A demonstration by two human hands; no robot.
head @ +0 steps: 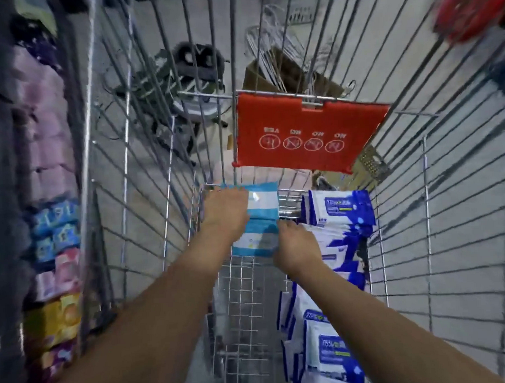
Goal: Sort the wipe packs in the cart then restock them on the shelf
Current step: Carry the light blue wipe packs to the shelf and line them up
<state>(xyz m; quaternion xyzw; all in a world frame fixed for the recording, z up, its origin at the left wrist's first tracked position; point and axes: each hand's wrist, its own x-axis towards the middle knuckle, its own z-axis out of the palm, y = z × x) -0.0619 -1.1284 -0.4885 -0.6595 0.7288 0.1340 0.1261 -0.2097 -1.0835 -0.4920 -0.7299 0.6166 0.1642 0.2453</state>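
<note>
Both arms reach deep into a wire shopping cart [243, 292]. At its far end stands a light-blue and white wipe pack [263, 203], with a second one [257, 244] lying in front of it. My left hand [226, 213] grips the left side of the standing light-blue pack. My right hand [297, 247] rests with curled fingers on the edge of the lower light-blue pack; its grip is unclear. Dark-blue and white wipe packs [336, 210] are lined along the cart's right side, with more near me [327, 352].
A red child-seat flap [306, 132] hangs at the cart's far end above the packs. A shelf [54, 255] with colourful packs runs along the left outside the cart. Wire hangers and a cardboard box [284, 67] lie on the floor beyond.
</note>
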